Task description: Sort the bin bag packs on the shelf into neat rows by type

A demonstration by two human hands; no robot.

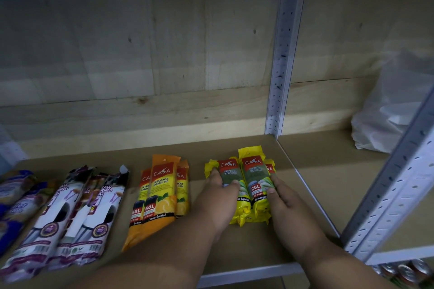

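Observation:
A small group of yellow 25L bin bag packs (252, 185) lies on the brown shelf board (234, 241), right of centre. My left hand (219, 199) presses against its left side, thumb on top of a pack. My right hand (285, 209) presses against its right side. Both hands squeeze the group together. To the left lie orange 60L packs (159, 197), stacked and fanned. Further left are white and purple drawstring bag packs (77, 216), and at the far left edge blue and purple packs (16, 197).
A perforated metal upright (283, 61) stands behind the yellow packs; another upright (394, 187) slants at the right. A white plastic bag (389, 119) sits on the neighbouring shelf to the right. Drink cans (406, 273) show below at bottom right.

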